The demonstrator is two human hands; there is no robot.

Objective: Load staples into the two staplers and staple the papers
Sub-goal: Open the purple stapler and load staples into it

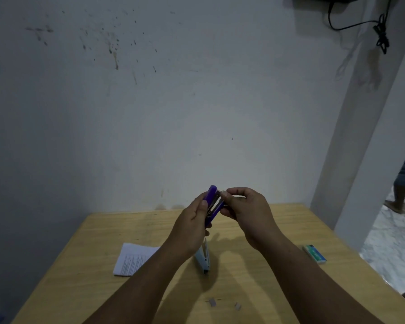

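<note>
Loose staples [212, 302] near; hands [193, 220] [248, 212] grip purple stapler [212, 203].

- Purple stapler [211, 204]: hinged open, held up in the air.
- White stapler [203, 259]: lying on the worktop [255, 288].
- Papers [132, 259]: printed, lying left of it.
- Staple box [314, 253]: far right.
- Loose staple strips [212, 301]: near edge.

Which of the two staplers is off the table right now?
The purple stapler: the left hand grips it opened in the air while the right hand works at it. The white stapler lies on the table.
</note>
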